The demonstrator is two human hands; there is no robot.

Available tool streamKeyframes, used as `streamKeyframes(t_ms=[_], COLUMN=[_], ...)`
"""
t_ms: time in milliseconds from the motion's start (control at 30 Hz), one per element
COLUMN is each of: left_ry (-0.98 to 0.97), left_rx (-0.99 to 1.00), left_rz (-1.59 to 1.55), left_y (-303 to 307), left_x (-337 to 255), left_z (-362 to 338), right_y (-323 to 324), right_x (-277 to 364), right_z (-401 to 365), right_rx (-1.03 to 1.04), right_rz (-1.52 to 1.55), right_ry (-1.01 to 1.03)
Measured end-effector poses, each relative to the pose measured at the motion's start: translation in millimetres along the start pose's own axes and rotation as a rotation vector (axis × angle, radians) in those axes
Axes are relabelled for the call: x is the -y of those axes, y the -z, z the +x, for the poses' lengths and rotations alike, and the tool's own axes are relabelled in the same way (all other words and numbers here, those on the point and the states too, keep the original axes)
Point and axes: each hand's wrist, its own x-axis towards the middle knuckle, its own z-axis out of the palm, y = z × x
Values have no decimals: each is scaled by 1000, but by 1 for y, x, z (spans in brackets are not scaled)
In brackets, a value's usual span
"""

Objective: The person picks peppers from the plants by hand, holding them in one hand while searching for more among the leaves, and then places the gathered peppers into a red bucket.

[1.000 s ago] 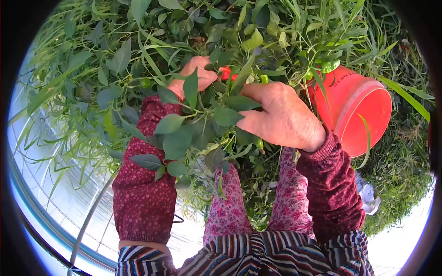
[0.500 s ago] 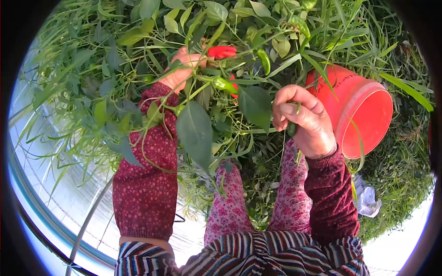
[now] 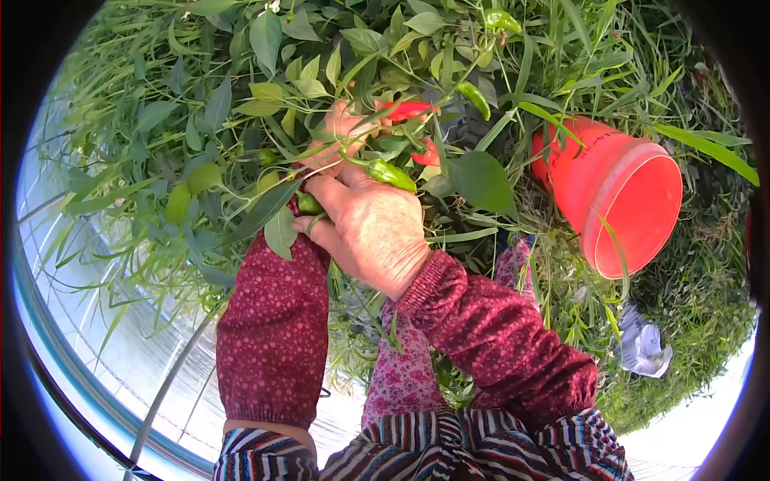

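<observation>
My left hand is among the pepper plant's leaves, fingers curled round red chili peppers whose ends stick out on its right. My right hand crosses over my left wrist, with thumb and fingers closed about a green pepper close to the left sleeve. Just above the right knuckles a lighter green pepper hangs on the plant. Another red pepper shows behind it, partly covered by leaves. Whether anything else is in the right palm is hidden.
A red bucket lies tilted on the grass at the right, its mouth facing me. Further green chilies hang at the upper right. A crumpled white bag lies below the bucket. Plastic sheeting and a bent pole run along the left.
My right hand has moved left from beside the bucket to the green pepper at my left wrist. My left hand and the red peppers have shifted slightly down and right.
</observation>
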Motion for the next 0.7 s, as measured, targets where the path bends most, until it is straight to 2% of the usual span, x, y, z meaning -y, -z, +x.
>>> streamKeyframes(t_ms=[33, 67, 100, 167, 233, 300, 367, 400, 433, 500, 567, 633, 700], left_ry=[65, -48, -79, -141, -57, -53, -37, -24, -27, -109, -94, -97, -122], left_rx=[83, 145, 126, 89, -205, -122, -231, -140, -144, -262, -358, -310, -318], left_rz=[-132, 13, 3, -15, 628, 458, 566, 575, 578, 594, 399, 354, 236], left_y=[9, 10, -7, -37, -41, -38, -38, -31, -28, -32, -38, -40, -42], left_x=[2, 5, 1, -6, -10, -21, -23, -29, -28, -26, -17, -15, -23], left_z=[5, 7, 2, -7, -8, -7, -7, -8, -10, -16, -11, -6, -12], right_y=[-2, -3, -2, 1, 4, 3, 8, 10, 12, 13, 7, 10, 28], right_x=[0, 1, 1, 3, 18, 34, 42, 43, 46, 60, 86, 85, 54], right_z=[1, 2, 1, -1, -12, -20, -23, -24, -26, -35, -48, -47, -32], right_rx=[-42, -93, -94, 48, 71, 81, 89, 91, 93, 107, 282, 356, 226], right_rz=[26, 38, 38, 65, 81, 164, 171, 184, 194, 140, 349, 398, 663], right_ry=[-15, -10, -10, 20, 87, 129, 148, 136, 126, 144, 327, 310, 164])
